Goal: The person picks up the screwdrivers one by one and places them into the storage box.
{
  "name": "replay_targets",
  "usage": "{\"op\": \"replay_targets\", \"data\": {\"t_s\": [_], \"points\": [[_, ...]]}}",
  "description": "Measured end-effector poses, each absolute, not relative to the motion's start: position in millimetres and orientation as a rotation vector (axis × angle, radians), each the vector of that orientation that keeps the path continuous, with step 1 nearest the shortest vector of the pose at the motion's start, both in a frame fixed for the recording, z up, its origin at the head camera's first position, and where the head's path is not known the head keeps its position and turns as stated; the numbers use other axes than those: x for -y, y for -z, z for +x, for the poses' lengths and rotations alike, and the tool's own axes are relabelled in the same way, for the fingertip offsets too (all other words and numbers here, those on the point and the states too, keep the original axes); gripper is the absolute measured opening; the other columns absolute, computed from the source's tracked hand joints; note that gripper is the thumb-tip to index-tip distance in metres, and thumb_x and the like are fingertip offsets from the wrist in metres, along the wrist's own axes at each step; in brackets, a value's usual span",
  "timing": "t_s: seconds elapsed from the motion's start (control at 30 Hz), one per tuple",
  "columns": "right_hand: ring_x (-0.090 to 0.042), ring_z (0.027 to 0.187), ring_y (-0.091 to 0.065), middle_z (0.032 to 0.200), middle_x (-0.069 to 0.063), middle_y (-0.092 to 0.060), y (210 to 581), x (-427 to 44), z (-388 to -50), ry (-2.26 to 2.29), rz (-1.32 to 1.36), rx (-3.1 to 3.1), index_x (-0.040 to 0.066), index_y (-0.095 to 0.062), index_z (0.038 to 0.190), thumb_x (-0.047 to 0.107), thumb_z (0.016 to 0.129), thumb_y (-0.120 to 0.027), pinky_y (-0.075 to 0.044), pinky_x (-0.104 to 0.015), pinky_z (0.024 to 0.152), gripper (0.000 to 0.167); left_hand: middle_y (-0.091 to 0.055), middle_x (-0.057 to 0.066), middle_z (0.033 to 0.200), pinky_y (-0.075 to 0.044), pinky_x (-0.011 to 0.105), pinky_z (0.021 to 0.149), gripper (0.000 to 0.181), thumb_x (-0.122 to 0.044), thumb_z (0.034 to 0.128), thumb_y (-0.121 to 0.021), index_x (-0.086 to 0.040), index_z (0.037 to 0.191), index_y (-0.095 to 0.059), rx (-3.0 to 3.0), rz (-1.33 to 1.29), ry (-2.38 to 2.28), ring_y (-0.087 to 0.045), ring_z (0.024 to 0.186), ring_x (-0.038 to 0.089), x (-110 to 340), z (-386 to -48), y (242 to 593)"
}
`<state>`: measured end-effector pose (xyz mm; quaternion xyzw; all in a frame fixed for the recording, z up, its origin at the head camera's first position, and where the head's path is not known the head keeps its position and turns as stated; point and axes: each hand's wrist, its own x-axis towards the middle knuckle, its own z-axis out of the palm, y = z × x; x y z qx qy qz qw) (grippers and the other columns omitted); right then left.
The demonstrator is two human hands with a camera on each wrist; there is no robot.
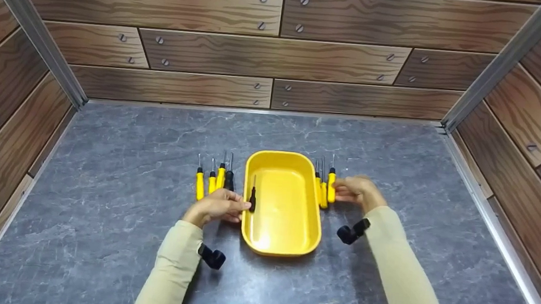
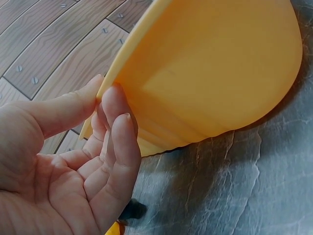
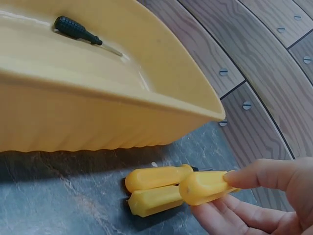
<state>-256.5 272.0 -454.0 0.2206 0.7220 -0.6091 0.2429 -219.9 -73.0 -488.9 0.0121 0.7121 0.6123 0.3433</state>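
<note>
Where the wood-patterned walls [image 1: 210,4] end, a dark marbled table [image 1: 95,249] spreads out between them. Two pale sleeves [image 1: 409,277] reach in over it from the near side, one to either side of a long yellow tray [image 1: 285,207] with rounded corners, which sits upright around the middle.

At the tray's left edge, the left hand [image 1: 219,205] has its grip clamped on the rim, thumb on one face of the wall and fingers on the other. Beyond the opposite edge, the right hand [image 1: 359,189] has its grip clamped on the handle of a yellow screwdriver [image 3: 205,187], thumb above and fingers beneath, just outside the tray. Each wrist carries a small black device [image 1: 352,231].

Close by that held tool, two more yellow-handled screwdrivers [image 3: 156,199] lie side by side on the table, next to the tray's right wall. Left of the tray, three yellow-handled ones [image 1: 199,185] and a black-handled one [image 1: 229,180] lie in a loose row, shafts pointing away from the person. Inside, a slim black screwdriver [image 1: 252,202] rests along the left wall, its tip pointing the same way.
</note>
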Motion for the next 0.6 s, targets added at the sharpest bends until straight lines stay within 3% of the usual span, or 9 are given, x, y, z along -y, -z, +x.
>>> {"op": "replay_targets", "data": {"t_s": [0.2,0.43,0.6], "points": [[-0.011,0.061,-0.067,0.065,0.001,-0.066,448.7,-269.2,-256.4,1.670,0.614,-1.970,0.001,-0.058,0.089,-0.003,0.087,-0.058,-0.062,-0.023,0.071,0.004,-0.060,-0.003,0.071,-0.058,0.019,0.065,0.008,-0.014,0.0915,-0.065,-0.007,0.090,-0.059,-1.834,0.023,-1.609,-0.058,0.061,0.007,73.1,-219.9,490.1],[-0.010,0.063,-0.067,0.066,0.001,-0.066,444.2,-266.3,-258.6,1.682,0.596,-1.947,-0.004,-0.059,0.104,-0.002,0.089,-0.057,-0.062,-0.021,0.068,0.016,-0.061,-0.003,0.072,-0.058,0.019,0.064,0.006,-0.012,0.0915,-0.064,-0.008,0.091,-0.059,-1.816,0.024,-1.631,-0.059,0.061,0.007,73.6,-219.9,490.3],[-0.007,0.063,-0.067,0.065,0.004,-0.066,438.9,-265.4,-257.8,1.683,0.581,-1.946,-0.003,-0.059,0.107,0.000,0.088,-0.057,-0.061,-0.020,0.068,0.019,-0.061,-0.003,0.070,-0.056,0.018,0.062,0.005,-0.010,0.0923,-0.062,-0.008,0.091,-0.058,-1.794,0.032,-1.649,-0.058,0.060,0.006,73.3,-220.0,491.2]]}}
